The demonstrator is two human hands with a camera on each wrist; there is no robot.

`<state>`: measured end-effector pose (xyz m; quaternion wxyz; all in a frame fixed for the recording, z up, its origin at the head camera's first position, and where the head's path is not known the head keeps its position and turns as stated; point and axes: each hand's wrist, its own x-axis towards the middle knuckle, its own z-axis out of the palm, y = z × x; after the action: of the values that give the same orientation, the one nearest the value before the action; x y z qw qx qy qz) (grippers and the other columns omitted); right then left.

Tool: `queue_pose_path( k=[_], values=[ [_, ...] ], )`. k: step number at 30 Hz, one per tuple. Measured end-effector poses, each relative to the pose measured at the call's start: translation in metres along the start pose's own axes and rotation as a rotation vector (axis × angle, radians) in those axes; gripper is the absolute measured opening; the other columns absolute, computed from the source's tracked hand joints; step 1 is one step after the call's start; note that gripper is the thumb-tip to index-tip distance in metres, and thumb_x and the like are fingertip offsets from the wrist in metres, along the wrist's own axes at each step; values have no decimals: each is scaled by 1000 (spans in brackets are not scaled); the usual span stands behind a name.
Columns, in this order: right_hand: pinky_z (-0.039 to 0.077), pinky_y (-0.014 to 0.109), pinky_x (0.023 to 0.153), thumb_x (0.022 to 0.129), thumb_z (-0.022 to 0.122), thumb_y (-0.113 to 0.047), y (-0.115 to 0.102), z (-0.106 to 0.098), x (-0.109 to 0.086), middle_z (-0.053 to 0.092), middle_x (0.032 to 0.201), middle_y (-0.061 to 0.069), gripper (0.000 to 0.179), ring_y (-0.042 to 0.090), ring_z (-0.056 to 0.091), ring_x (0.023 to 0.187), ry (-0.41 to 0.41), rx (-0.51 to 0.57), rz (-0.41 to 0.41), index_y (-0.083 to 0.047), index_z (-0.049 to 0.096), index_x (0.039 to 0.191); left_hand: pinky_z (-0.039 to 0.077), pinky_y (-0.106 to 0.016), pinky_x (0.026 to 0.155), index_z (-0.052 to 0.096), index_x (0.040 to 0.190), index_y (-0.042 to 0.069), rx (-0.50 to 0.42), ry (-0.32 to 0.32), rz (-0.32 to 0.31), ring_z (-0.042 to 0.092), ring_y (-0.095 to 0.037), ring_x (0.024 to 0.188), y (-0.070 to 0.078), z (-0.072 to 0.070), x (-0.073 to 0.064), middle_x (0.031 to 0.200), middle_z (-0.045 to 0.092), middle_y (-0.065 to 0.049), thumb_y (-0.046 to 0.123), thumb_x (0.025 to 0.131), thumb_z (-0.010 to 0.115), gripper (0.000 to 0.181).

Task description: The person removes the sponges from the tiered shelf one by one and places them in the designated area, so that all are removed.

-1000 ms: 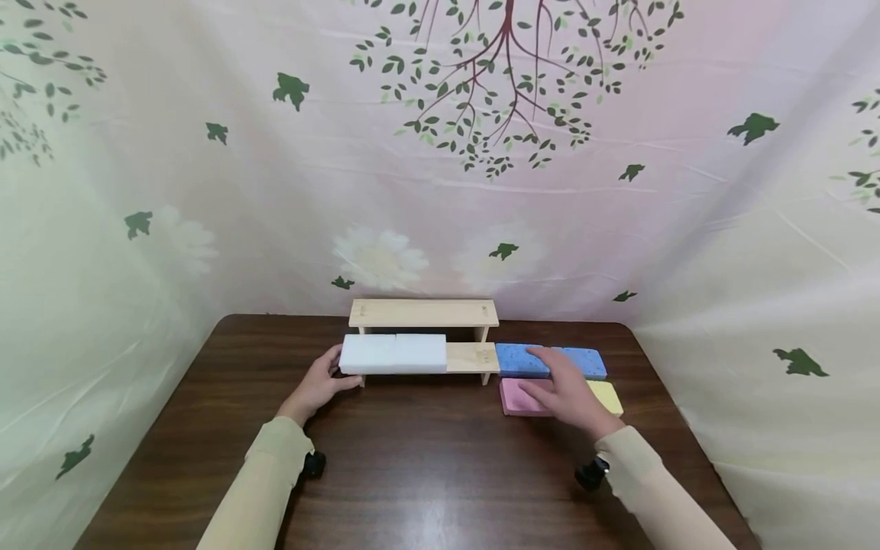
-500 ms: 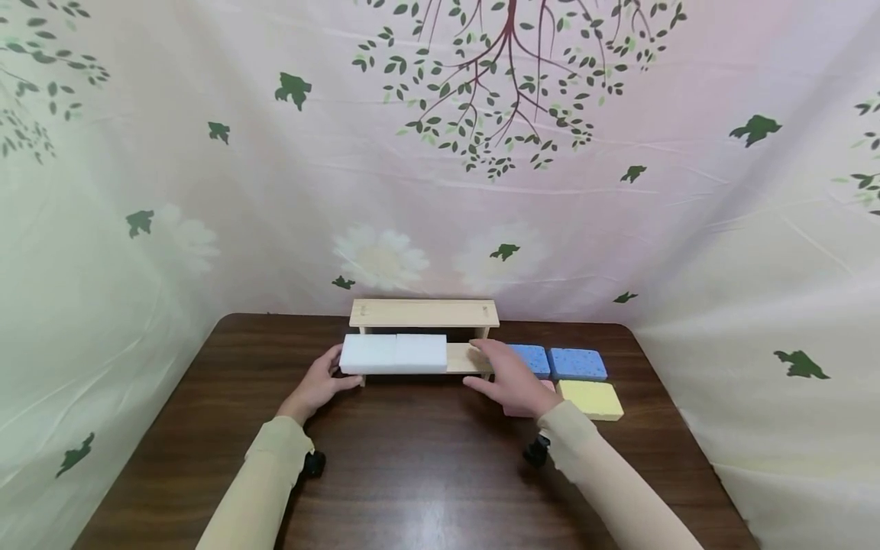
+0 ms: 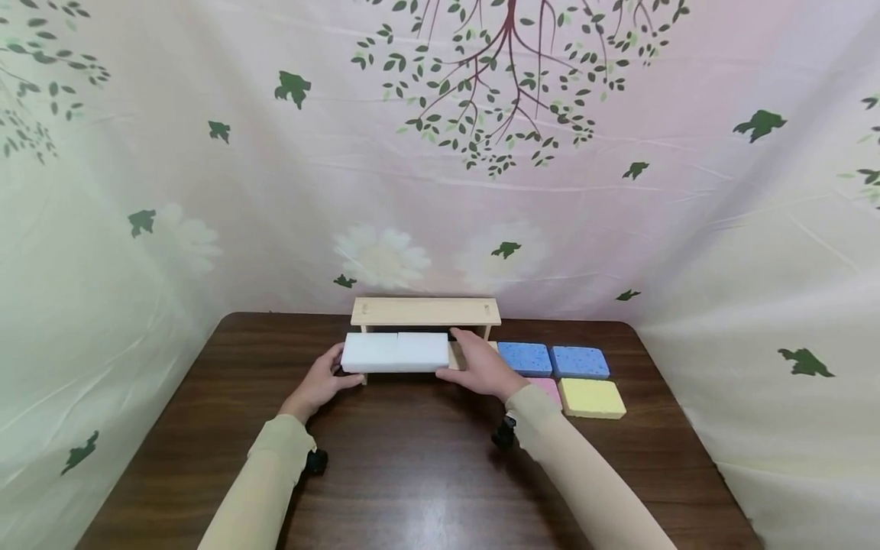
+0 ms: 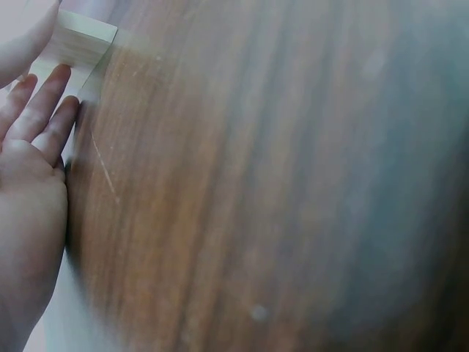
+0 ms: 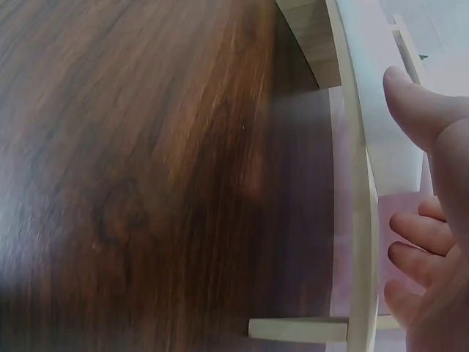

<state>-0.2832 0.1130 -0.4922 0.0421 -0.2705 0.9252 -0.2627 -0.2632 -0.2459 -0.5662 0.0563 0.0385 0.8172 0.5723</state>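
Two white sponges (image 3: 395, 352) lie end to end on the lower tier of a small two-tier wooden shelf (image 3: 426, 311). At their left end is my left hand (image 3: 321, 384), its thumb along the front and its other fingers at the side. In the left wrist view those fingers (image 4: 44, 110) look nearly straight beside the pale wood. My right hand (image 3: 479, 367) is at the right end of the white row, thumb in front and fingers behind. The right wrist view shows its thumb and loosely bent fingers apart, beside the white sponge (image 5: 388, 132). Firm contact is not clear.
Two blue sponges (image 3: 524, 358) lie to the right of the shelf. In front of them are a pink sponge (image 3: 546, 389), partly covered by my right arm, and a yellow sponge (image 3: 593, 399). A printed cloth (image 3: 275, 191) hangs around the brown table (image 3: 406, 473).
From above the blue and pink sponges, my right hand has moved left to the right end of the white sponges. My left hand and the white sponges stay about where they were.
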Motion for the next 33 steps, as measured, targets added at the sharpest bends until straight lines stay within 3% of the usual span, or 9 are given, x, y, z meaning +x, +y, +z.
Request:
queue_pose_path(
  k=[9, 19, 33],
  values=[
    [39, 52, 119, 91, 80, -52, 1, 9, 7, 42, 163, 22, 100, 37, 41, 150, 29, 45, 24, 2, 35, 161, 29, -62, 122, 36, 159, 0, 2, 5, 14, 42, -43, 146, 2, -1, -4, 157, 47, -25, 13, 91, 84, 84],
    [40, 53, 118, 89, 82, -51, 1, 16, 7, 46, 161, 17, 96, 36, 45, 147, 46, 87, 64, -4, 38, 161, 27, -60, 123, 40, 158, 5, 5, 16, -8, 41, -39, 147, -1, 0, -4, 157, 49, -21, 16, 88, 87, 85],
    [44, 51, 114, 87, 84, -50, 3, 14, 10, 53, 155, 14, 90, 33, 52, 141, 104, 104, 64, -6, 46, 156, 27, -64, 121, 37, 159, 1, -10, 14, 28, 43, -42, 144, 1, 1, -3, 153, 53, -25, 13, 91, 84, 84]
  ],
)
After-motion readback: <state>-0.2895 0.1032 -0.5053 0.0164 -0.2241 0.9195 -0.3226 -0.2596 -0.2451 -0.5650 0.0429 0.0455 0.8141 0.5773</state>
